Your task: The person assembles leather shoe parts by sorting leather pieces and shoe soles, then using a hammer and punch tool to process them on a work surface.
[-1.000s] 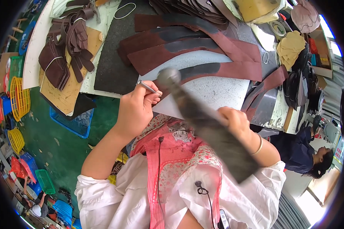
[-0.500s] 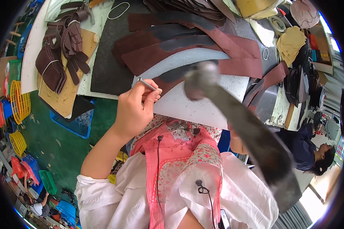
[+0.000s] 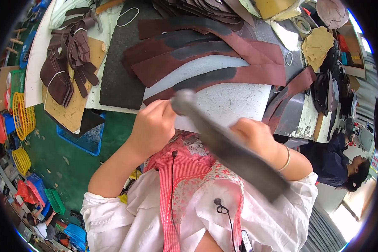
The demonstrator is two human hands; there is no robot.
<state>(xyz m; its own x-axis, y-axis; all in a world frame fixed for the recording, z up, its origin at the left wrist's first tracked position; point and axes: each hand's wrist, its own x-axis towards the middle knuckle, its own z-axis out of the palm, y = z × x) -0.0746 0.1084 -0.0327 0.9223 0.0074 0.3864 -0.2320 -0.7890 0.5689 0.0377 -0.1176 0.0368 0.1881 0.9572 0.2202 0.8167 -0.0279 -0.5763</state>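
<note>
My left hand point(image 3: 153, 126) is closed at the near left edge of a white board point(image 3: 239, 98). The metal rod-like punch in its fingers is now hidden behind the hammer head. My right hand point(image 3: 260, 138) is closed on a dark hammer point(image 3: 233, 153), which is blurred by motion. Its rounded head is over my left fingers, and its broad handle slants down to the lower right. On the board, just beyond my left hand, a curved reddish-brown leather strip point(image 3: 256, 75) with a dark patch lies flat. Similar strips point(image 3: 155, 73) overlap behind it.
A dark mat point(image 3: 117, 84) lies under the strips. Tied brown leather pieces point(image 3: 56, 80) rest at the left, and stacked leather point(image 3: 197, 12) lies at the back. More strips point(image 3: 290, 96) lie right of the board. A blue basket point(image 3: 86, 140) stands below the table. A person point(image 3: 332, 161) is at the right.
The hammer head has moved left and nearer to me, from over the board to over my left fingers. My right hand has come into fuller view. The punch has become hidden.
</note>
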